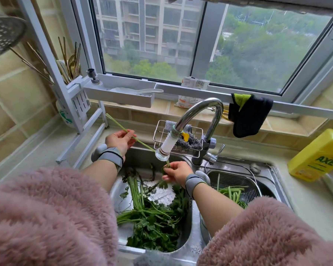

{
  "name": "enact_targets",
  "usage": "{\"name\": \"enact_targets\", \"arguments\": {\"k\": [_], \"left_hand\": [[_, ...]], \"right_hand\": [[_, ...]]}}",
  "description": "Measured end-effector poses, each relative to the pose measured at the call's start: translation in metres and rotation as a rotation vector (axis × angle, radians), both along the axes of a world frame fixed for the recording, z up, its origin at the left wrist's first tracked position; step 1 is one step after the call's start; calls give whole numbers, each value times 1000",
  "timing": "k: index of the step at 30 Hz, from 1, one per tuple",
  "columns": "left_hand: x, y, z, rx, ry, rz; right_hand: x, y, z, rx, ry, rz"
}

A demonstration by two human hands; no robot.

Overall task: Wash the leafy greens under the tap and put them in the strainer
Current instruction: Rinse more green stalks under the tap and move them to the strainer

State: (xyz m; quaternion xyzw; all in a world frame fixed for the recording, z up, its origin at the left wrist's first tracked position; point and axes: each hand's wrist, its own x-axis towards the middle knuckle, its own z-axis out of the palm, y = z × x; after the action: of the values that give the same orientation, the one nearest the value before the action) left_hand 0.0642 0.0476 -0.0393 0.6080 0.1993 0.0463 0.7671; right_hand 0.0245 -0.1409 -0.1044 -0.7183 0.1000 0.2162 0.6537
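**One head-worn view, looking down over the sink**

Single wide-angle camera at head height, facing forward and down. Close in: pink sleeves [46,217] fill the bottom corners. Sink [123,191] lies just below the fingers [166,170], tap [200,110] just above them, window [200,45] well beyond. No second view.

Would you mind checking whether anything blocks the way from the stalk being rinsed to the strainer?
Nothing visible does. The stalk, held by the left hand and right hand, sits under the tap; the strainer lies open just right of the right wrist.
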Motion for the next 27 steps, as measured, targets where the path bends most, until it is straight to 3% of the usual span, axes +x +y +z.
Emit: {"name": "enact_targets", "arguments": {"k": [11,15,22,27], "left_hand": [[-3,3,10,-14,-37,33],[-3,4,15,-33,-36,24],[-4,7,19,-26,-44,43],[-1,10,20,-22,-49,55]], "right_hand": [[1,-4,-8,-328,-91,198],[-1,-1,-8,-158,-26,81],[3,-4,-12,-263,-94,31],[3,-4,-13,-214,-68,-25]]}}
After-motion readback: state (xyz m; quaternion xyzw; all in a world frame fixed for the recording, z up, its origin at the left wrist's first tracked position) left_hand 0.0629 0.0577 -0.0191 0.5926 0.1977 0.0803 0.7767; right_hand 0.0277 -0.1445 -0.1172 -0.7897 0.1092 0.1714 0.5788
